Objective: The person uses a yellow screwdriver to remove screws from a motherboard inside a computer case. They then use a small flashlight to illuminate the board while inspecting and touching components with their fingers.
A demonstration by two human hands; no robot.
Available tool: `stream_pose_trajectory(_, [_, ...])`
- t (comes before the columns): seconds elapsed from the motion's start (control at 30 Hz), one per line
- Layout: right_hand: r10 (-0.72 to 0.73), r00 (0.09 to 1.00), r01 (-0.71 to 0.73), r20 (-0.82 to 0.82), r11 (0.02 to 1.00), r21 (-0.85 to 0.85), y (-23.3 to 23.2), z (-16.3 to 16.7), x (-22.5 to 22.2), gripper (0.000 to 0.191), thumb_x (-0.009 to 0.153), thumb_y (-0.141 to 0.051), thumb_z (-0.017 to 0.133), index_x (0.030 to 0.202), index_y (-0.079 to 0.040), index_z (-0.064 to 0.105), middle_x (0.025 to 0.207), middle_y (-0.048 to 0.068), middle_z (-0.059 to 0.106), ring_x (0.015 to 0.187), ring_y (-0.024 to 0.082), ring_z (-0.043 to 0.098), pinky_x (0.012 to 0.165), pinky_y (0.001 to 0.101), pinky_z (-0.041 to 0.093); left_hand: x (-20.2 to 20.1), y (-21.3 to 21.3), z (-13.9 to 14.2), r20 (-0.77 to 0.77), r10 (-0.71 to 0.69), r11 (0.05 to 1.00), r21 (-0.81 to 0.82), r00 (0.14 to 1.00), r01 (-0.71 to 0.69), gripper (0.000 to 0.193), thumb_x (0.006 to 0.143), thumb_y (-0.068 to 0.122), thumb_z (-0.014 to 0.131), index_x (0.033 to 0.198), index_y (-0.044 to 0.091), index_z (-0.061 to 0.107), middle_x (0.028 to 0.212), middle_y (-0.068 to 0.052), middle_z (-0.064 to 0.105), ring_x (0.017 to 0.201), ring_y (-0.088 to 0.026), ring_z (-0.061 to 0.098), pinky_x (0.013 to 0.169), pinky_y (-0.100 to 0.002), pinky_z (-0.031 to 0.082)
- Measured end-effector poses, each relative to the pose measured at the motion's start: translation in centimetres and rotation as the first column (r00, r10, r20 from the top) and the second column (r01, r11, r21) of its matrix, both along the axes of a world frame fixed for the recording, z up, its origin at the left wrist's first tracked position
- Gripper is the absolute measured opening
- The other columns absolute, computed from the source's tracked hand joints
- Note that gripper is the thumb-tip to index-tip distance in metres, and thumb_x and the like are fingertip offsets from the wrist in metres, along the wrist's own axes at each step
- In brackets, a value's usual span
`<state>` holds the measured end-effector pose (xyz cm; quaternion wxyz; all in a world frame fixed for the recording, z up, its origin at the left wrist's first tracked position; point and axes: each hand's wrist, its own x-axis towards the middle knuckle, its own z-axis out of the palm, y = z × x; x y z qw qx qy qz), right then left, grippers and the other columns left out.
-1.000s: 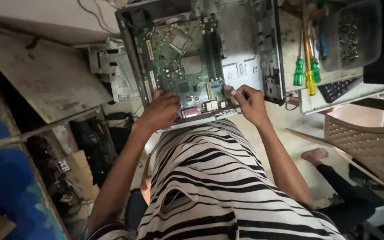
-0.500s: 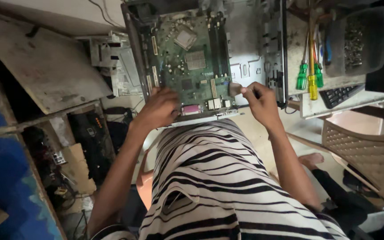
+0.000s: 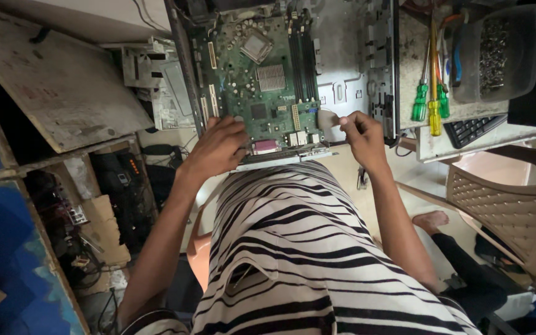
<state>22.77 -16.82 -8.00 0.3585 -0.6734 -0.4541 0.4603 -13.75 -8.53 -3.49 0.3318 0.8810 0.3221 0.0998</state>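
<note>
Desktop computer case [image 3: 348, 87]: grey metal, lying open on its side at the far centre, near edge against the person's lap.

Motherboard [image 3: 262, 80]: green, seated inside the case, left half. Carries a bare processor socket, a finned heatsink, long memory slots and a row of rear ports along its near edge.

Left hand [image 3: 218, 149]: laid flat on the near left corner of the motherboard, fingers spread and curled over the board's edge, pressing rather than pinching anything.

Right hand [image 3: 361, 133]: at the near right of the case floor, just beside the board. Thumb and forefinger closed in a pinch on a small pale part [image 3: 329, 118]; what the part is cannot be told.

Screwdrivers [image 3: 429, 102]: green and yellow handled, lying on the worn bench to the right of the case, tips pointing far.

Plastic tub [image 3: 497, 53]: dark, translucent, far right on the bench, holding what look like screws.

Keyboard [image 3: 476, 127]: black, only a corner showing, near edge of the bench.

Plastic chair [image 3: 504, 205]: beige, perforated back, near right.

Handling note, as a judgement: the bracing hand would do best to bear on the board's edge, clear of components and solder joints, and the pinched part wants a square, gentle grip, moved without twisting.
</note>
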Motion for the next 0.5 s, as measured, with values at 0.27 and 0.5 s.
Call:
stream_pose_trajectory(0.27, [0.063,0.998,-0.064,0.030,0.998,0.012,-0.7,0.8,0.3,0.021,0.104,-0.020,0.068,0.096,0.000,0.066,0.073,-0.002,0.058,0.066,0.003,0.049,0.057,0.0218,0.039,0.0,-0.5,0.1,-0.011,0.033,0.999,0.030,0.999,-0.032,0.014,0.075,0.009,0.076,0.078,0.003,0.064,0.092,-0.010,0.058,0.097,-0.030,0.054,0.085,-0.044,0.037])
stream_pose_trajectory(0.5, [0.044,0.997,-0.048,-0.060,0.997,-0.064,-1.2,1.4,0.1,0.018,0.095,-0.015,0.070,0.102,-0.002,0.060,0.079,-0.001,0.062,0.067,0.005,0.057,0.055,0.0239,0.049,-0.3,-1.2,0.1,0.071,0.057,0.993,0.103,0.996,-0.064,0.015,0.075,0.009,0.075,0.082,0.003,0.064,0.094,-0.010,0.057,0.099,-0.028,0.053,0.088,-0.043,0.039])
